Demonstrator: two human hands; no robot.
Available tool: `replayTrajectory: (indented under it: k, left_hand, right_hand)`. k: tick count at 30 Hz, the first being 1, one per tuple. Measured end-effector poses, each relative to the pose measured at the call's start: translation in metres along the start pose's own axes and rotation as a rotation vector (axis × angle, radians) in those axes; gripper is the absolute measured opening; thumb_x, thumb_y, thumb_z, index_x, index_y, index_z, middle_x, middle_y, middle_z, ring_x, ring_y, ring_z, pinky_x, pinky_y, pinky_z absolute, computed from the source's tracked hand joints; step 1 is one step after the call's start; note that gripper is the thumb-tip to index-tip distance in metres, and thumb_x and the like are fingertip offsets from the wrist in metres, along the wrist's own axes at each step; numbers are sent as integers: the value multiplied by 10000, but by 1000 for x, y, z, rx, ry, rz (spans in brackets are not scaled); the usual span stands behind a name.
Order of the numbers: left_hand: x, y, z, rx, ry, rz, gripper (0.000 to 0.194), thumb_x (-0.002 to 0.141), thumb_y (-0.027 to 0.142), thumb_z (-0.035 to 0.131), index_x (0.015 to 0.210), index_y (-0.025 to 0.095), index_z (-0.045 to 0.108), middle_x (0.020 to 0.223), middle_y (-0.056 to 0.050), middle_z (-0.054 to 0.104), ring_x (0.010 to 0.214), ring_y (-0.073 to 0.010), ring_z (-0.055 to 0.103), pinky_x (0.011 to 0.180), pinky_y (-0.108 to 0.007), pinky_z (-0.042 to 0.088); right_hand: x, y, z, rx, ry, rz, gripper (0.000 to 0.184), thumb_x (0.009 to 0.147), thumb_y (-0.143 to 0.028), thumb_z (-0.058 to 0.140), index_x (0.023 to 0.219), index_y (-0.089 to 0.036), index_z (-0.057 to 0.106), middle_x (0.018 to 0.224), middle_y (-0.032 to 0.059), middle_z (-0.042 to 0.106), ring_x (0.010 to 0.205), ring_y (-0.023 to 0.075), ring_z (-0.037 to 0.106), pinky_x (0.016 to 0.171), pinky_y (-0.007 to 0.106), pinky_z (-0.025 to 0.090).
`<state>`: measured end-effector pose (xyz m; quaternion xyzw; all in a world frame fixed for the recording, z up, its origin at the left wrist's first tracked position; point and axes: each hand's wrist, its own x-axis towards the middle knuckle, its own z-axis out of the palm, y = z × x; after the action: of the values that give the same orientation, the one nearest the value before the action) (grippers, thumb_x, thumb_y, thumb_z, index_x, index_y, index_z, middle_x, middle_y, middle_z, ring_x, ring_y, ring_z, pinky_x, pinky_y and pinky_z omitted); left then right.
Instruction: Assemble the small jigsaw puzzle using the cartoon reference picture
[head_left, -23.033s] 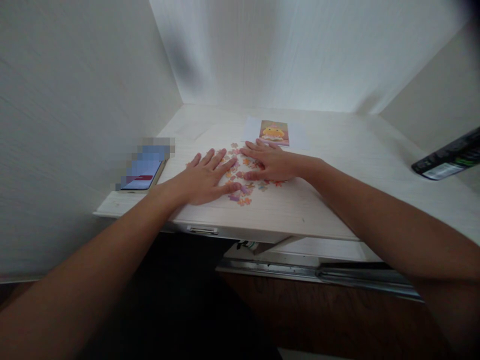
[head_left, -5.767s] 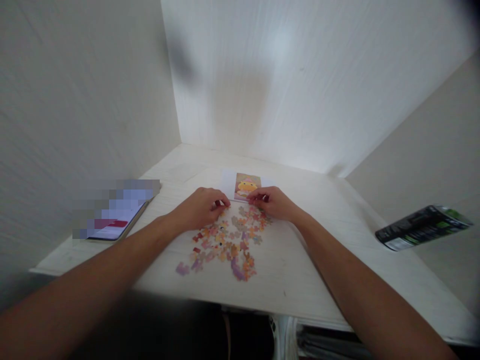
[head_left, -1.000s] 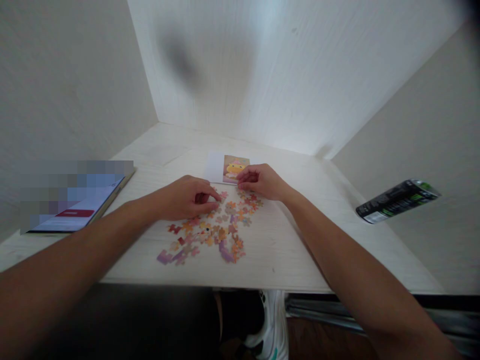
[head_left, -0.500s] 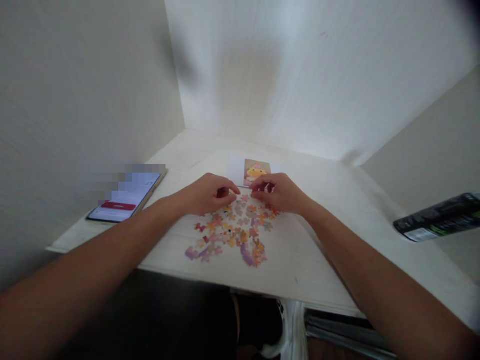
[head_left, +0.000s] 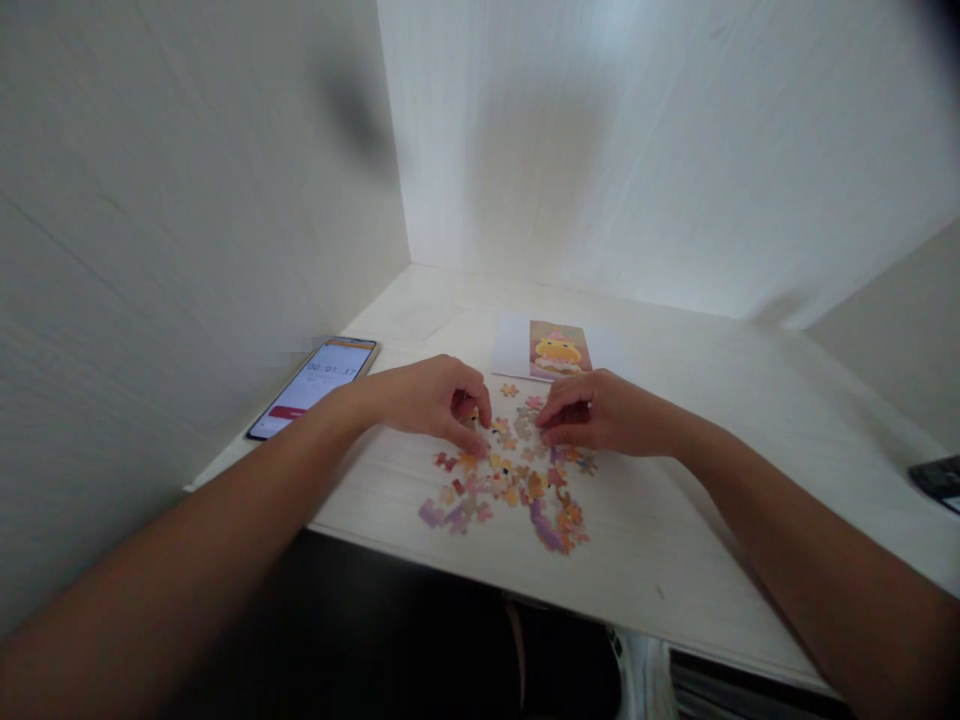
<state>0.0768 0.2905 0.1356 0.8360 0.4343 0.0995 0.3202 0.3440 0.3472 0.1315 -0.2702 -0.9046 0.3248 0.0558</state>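
Observation:
A loose pile of small jigsaw puzzle pieces [head_left: 512, 495] in orange, pink, purple and grey lies on the white table. My left hand [head_left: 439, 402] is over the pile's left side, its fingers curled and its thumb apart from the index finger; no piece shows between them. At the pile's upper right, my right hand [head_left: 600, 412] has thumb and fingertips nearly together at a grey puzzle piece [head_left: 527, 430]. Both palms hide some pieces. One orange piece [head_left: 510, 390] lies alone above the pile.
Behind the hands lies a white sheet with a picture of a yellow toy [head_left: 559, 350]. A phone [head_left: 322, 375] showing a timer rests at the left. A dark can-like object [head_left: 937, 478] is cut off at the right edge. White walls [head_left: 525, 150] enclose the table.
The view has turned, so the table's things sit farther right. Both hands have come nearer to me over the pile and moved slightly apart. The orange piece behind them now shows.

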Motion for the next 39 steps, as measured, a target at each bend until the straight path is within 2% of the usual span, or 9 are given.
replayTrajectory:
  k: [6, 10, 14, 21, 27, 35, 39]
  left_hand:
    - [-3, -4, -5, -38, -69, 14, 332, 736, 505, 749, 890, 212, 775, 737, -11, 575, 615, -71, 487, 536, -210, 355]
    - [-5, -3, -8, -34, -72, 10, 295, 759, 468, 741, 915, 221, 778, 724, -9, 566, 612, -68, 479, 543, -201, 361]
    - [-6, -2, -9, -40, -82, 12, 276, 778, 436, 733, 931, 210, 777, 731, -20, 570, 623, -75, 483, 551, -203, 359]
    - [-7, -4, -8, -98, -153, 9, 275, 804, 405, 715, 999, 218, 769, 829, -37, 621, 666, -80, 525, 580, -194, 386]
    - [-4, -5, -7, 11, -79, 21, 259, 862, 410, 657, 1038, 253, 763, 838, -37, 630, 686, -82, 539, 589, -204, 370]
    - [-5, -1, -8, 67, -80, 25, 267, 880, 406, 636, 1077, 266, 751, 890, -43, 634, 697, -84, 551, 605, -211, 382]
    - [-3, 1, -6, 47, -51, 32, 233, 877, 339, 644, 1041, 218, 757, 876, -38, 623, 696, -76, 548, 620, -195, 398]
  right_hand:
    - [-1, 3, -4, 17, -47, 74, 207, 800, -355, 676, 847, -177, 770, 773, 46, 719, 645, 135, 580, 577, 259, 418]
    - [-2, 4, -3, 36, -41, 127, 203, 785, -368, 685, 811, -183, 763, 689, 29, 687, 576, 117, 542, 522, 244, 394]
    - [-1, 3, 1, 23, 47, 94, 209, 781, -386, 689, 785, -185, 748, 602, 4, 632, 527, 102, 500, 487, 235, 362]
    - [1, -2, 4, -78, 217, 22, 263, 840, -403, 640, 797, -172, 758, 610, 19, 640, 536, 107, 469, 518, 257, 361]
    - [4, 6, 1, -294, 436, -22, 246, 870, -351, 601, 794, -164, 740, 643, 32, 648, 547, 109, 488, 556, 261, 365]
    - [6, 14, 2, -325, 474, -13, 243, 883, -337, 586, 801, -158, 729, 688, 47, 671, 573, 123, 521, 583, 269, 383]
    - [7, 15, 3, -297, 462, -1, 230, 878, -326, 585, 810, -162, 731, 705, 48, 686, 597, 131, 548, 598, 269, 399]
